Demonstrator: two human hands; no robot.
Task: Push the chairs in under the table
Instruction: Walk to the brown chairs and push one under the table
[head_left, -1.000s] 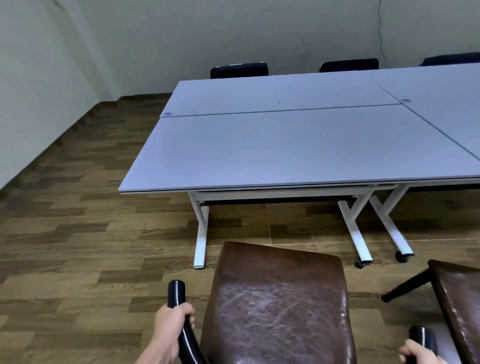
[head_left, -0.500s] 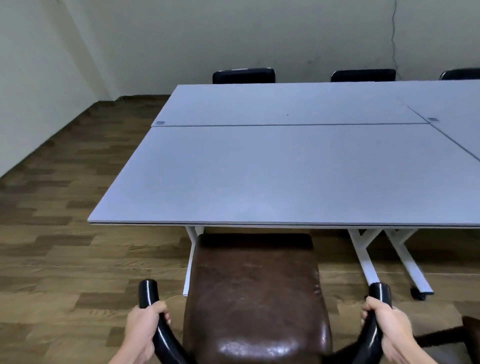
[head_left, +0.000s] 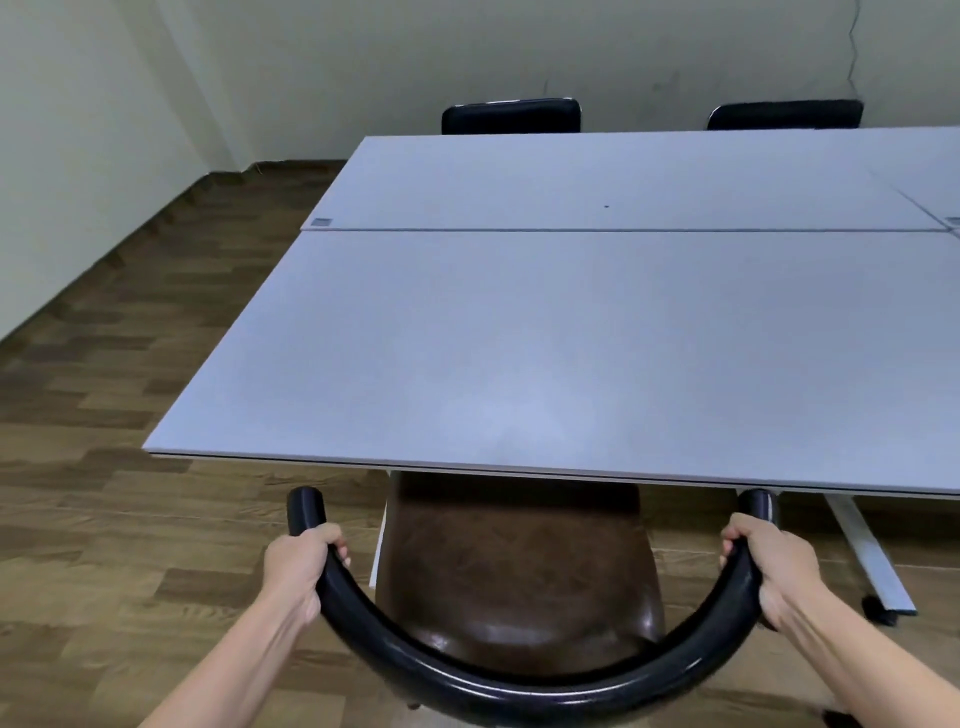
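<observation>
A chair with a brown leather seat (head_left: 519, 566) and a curved black backrest rail (head_left: 524, 686) stands right below me. The front of its seat is hidden beneath the near edge of the grey table (head_left: 545, 353). My left hand (head_left: 304, 564) grips the left end of the rail. My right hand (head_left: 769, 564) grips the right end. Both rail tips stand just short of the table edge.
Two black chairs (head_left: 511, 115) (head_left: 784, 114) are tucked in at the table's far side against the wall. A white table leg with a castor (head_left: 870, 564) stands right of the chair. Wood floor (head_left: 104, 364) lies open to the left, bounded by a wall.
The chair has moved forward with both hands on it; its seat front has gone beneath the table edge. A second brown chair at the right has left the view.
</observation>
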